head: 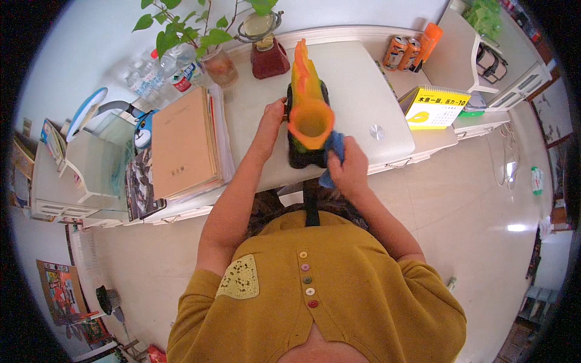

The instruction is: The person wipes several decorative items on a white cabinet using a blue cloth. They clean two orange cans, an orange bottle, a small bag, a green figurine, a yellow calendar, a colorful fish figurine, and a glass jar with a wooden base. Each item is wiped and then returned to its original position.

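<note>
An orange and yellow flame-shaped piece with a round, open, ring-like end (311, 123) stands on a black base (305, 156), over the near part of the white desk. What kind of object it is, I cannot tell. My left hand (273, 121) grips its left side, with the fingertips partly hidden behind it. On the other side my right hand (349, 164) is closed on a blue cloth (332, 178), which touches the right edge of the black base. The right hand is slightly blurred.
Brown paper folders (184, 143) are stacked at the left. Behind them stand plastic bottles (156, 75) and a potted plant (220, 68). A dark red stand (269, 59) is at the back. Orange cans (396, 53) and a desk calendar (434, 109) are at the right.
</note>
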`<action>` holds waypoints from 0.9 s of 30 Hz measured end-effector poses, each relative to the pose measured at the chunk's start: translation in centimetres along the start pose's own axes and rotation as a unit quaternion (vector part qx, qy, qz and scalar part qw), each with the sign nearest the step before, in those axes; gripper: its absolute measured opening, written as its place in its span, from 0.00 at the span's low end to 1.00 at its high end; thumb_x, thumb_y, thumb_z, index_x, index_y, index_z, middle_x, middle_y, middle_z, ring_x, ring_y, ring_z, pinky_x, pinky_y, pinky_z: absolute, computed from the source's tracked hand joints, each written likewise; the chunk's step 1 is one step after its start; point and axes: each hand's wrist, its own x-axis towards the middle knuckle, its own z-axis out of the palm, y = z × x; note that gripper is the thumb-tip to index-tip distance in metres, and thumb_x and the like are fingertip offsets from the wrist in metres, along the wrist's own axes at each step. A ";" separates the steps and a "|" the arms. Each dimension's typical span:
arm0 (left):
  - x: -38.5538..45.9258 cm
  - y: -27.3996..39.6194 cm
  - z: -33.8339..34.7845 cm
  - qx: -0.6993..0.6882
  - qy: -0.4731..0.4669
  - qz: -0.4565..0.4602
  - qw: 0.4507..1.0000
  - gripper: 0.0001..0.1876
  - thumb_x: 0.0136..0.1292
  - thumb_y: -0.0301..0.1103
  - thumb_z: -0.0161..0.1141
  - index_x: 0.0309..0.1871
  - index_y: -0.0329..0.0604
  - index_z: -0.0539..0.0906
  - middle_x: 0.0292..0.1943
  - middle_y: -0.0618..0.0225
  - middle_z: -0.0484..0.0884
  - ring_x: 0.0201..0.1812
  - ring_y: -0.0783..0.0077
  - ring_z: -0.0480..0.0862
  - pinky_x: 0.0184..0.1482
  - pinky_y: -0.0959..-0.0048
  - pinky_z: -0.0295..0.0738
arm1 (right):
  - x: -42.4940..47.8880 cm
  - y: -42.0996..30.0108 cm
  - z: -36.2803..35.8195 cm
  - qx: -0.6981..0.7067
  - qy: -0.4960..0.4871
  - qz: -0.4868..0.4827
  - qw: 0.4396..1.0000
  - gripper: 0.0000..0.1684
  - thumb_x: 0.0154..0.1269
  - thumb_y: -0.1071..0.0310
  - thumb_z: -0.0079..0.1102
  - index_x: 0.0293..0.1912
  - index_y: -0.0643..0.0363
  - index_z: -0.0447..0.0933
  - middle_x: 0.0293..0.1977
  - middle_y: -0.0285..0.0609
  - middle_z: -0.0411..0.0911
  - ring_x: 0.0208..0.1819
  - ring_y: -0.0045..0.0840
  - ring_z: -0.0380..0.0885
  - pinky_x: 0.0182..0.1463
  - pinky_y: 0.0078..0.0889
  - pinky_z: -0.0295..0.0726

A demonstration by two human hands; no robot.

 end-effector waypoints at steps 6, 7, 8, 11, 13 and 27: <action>1.6 -0.8 -4.8 -0.388 -0.149 -0.055 0.908 0.35 0.77 0.60 0.47 0.70 0.36 0.70 0.60 0.61 0.80 0.58 0.65 0.82 0.61 0.65 0.78 | -0.6 -3.4 5.0 0.101 -0.081 -0.042 0.991 0.16 0.64 0.62 0.63 0.44 0.61 0.70 0.35 0.58 0.75 0.41 0.61 0.76 0.43 0.56 0.75; 1.5 -1.1 -5.2 -0.334 -0.078 -0.056 0.938 0.33 0.78 0.58 0.46 0.68 0.36 0.71 0.60 0.60 0.80 0.57 0.65 0.82 0.61 0.66 0.78 | -0.4 -3.4 5.3 0.125 -0.095 -0.038 0.987 0.16 0.64 0.62 0.63 0.44 0.61 0.71 0.35 0.57 0.76 0.40 0.59 0.77 0.43 0.54 0.76; 1.2 -1.4 -5.8 -0.277 -0.006 -0.057 0.959 0.31 0.78 0.57 0.45 0.67 0.36 0.73 0.60 0.60 0.80 0.57 0.65 0.82 0.61 0.66 0.78 | 0.0 -3.3 5.6 0.150 -0.109 -0.033 0.982 0.16 0.64 0.62 0.64 0.45 0.61 0.72 0.35 0.57 0.77 0.40 0.57 0.78 0.43 0.53 0.77; -2.1 -0.8 -3.9 -0.168 0.150 0.045 0.973 0.28 0.80 0.53 0.42 0.64 0.36 0.76 0.59 0.58 0.80 0.57 0.64 0.81 0.63 0.67 0.75 | 0.9 -3.5 4.7 0.215 -0.102 0.033 0.971 0.16 0.64 0.62 0.64 0.46 0.61 0.75 0.35 0.54 0.80 0.38 0.47 0.81 0.43 0.47 0.79; -5.4 -0.4 -1.9 -0.053 0.226 0.124 0.965 0.27 0.80 0.50 0.42 0.64 0.36 0.75 0.59 0.56 0.80 0.58 0.63 0.80 0.65 0.66 0.71 | 1.7 -1.4 4.7 0.228 -0.037 0.056 0.971 0.15 0.65 0.62 0.63 0.46 0.62 0.78 0.32 0.49 0.81 0.35 0.35 0.81 0.42 0.41 0.80; -8.3 -0.4 2.2 0.264 0.275 0.133 0.915 0.44 0.48 0.44 0.81 0.67 0.39 0.70 0.62 0.51 0.71 0.64 0.45 0.70 0.68 0.53 0.63 | 6.7 0.6 6.5 -0.035 0.040 -0.125 0.991 0.26 0.60 0.77 0.56 0.60 0.71 0.69 0.67 0.63 0.65 0.69 0.59 0.63 0.71 0.53 0.67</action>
